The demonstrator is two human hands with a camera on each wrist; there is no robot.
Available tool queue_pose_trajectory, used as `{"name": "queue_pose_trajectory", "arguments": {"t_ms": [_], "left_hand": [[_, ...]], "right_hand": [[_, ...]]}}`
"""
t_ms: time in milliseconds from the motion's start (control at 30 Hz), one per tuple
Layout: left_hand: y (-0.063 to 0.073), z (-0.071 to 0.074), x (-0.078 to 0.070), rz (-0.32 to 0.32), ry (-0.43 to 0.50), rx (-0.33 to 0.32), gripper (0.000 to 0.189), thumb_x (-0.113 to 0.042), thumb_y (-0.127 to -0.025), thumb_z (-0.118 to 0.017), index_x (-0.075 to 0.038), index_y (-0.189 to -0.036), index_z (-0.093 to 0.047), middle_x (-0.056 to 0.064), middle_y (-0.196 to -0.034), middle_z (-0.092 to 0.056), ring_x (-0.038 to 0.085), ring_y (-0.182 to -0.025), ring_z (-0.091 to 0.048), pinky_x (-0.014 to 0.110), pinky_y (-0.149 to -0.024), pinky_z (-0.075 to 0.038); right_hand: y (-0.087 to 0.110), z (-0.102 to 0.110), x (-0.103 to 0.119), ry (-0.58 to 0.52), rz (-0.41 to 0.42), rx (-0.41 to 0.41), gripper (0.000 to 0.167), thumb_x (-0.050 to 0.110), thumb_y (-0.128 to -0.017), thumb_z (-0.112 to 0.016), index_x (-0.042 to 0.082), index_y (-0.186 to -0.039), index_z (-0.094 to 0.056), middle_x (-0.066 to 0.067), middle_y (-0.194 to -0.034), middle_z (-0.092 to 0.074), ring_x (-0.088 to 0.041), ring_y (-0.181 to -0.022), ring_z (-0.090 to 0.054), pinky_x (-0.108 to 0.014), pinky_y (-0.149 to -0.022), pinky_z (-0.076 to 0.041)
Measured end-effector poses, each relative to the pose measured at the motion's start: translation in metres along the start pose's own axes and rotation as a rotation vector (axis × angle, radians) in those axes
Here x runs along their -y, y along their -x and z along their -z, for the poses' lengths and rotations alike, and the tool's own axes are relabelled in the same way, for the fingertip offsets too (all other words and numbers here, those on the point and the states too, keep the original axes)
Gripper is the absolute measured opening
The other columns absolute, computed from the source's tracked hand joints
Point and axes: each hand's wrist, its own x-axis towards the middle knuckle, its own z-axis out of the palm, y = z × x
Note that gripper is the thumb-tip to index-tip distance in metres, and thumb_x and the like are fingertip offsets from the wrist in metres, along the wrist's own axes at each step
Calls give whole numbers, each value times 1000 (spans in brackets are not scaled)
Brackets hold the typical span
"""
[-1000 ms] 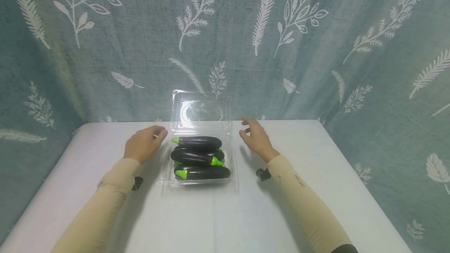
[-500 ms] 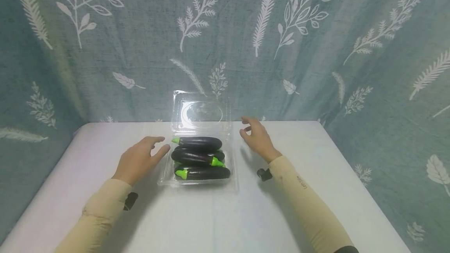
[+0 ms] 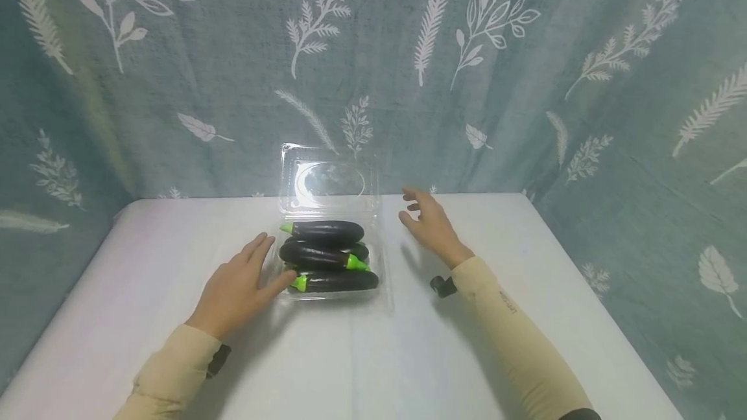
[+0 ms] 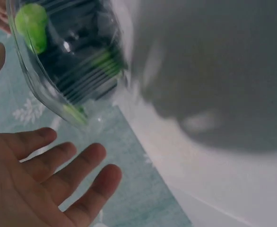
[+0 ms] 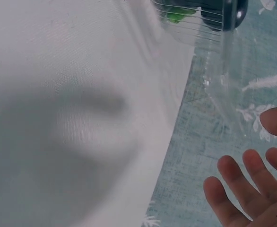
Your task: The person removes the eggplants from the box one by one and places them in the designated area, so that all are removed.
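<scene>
A clear plastic clamshell box (image 3: pixel 382 277) stands on the table with its lid (image 3: pixel 329 180) raised at the back. Several dark eggplants (image 3: pixel 327 232) with bright green caps lie piled inside it. At the box's left side my left hand (image 3: pixel 239 290) is spread, its thumb over the front left corner near a green cap (image 4: pixel 30 26). Whether it touches the wall cannot be told. My right hand (image 3: pixel 432 229) hovers to the right of the box, apart from it, fingers loosely bent and holding nothing. In the right wrist view its fingers (image 5: pixel 230 172) are apart.
A white-covered table (image 3: pixel 362 368) carries the box near its back edge. Grey-green curtains (image 3: pixel 245 83) with white leaf prints hang behind and along both sides. Small dark wrist cameras (image 3: pixel 443 286) sit under both forearms.
My left hand has moved nearer and spread its fingers, its thumb now reaching over the box's front left corner. The right hand has hardly moved. The head view has shifted slightly.
</scene>
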Motion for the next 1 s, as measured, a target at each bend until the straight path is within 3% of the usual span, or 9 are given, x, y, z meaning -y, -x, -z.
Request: {"name": "queue_pose_trajectory", "arguments": {"t_ms": [267, 533, 733, 1000], "left_hand": [[15, -3, -5, 6, -11, -9, 101, -69, -91, -59, 4, -155, -33, 24, -160, -32, 55, -117, -56, 63, -96, -45], [21, -12, -1, -41, -21, -6, 101, -70, -91, -59, 5, -154, -34, 24, -161, -29, 53, -115, -59, 61, -95, -47], [22, -13, -1, -28, -15, 1, 103, -71, -91, -57, 5, -155, -32, 24, -162, -28, 53, -123, -53, 61, -100, -44], [26, -9, -2, -21, -9, -8, 100, -67, -93, -58, 8, -154, -33, 25, -160, -32, 53, -127, -50, 61, -102, -42]], "right_hand": [[8, 8, 12, -20, 4, 46, 57, 21, -100, -64, 8, -151, -43, -13, -143, -55, -31, -127, -56, -46, -104, -46], [16, 9, 33, -67, 43, 141, 62, 24, -99, -67, 10, -154, -40, -11, -147, -52, -31, -130, -55, -49, -105, -45], [19, 5, 50, -57, 131, 214, 67, 24, -99, -69, 11, -156, -36, -10, -150, -49, -34, -132, -53, -49, -107, -44], [13, -11, 62, -20, 221, 311, 68, 25, -99, -69, 12, -157, -35, -7, -155, -45, -29, -136, -50, -44, -111, -41]]}}
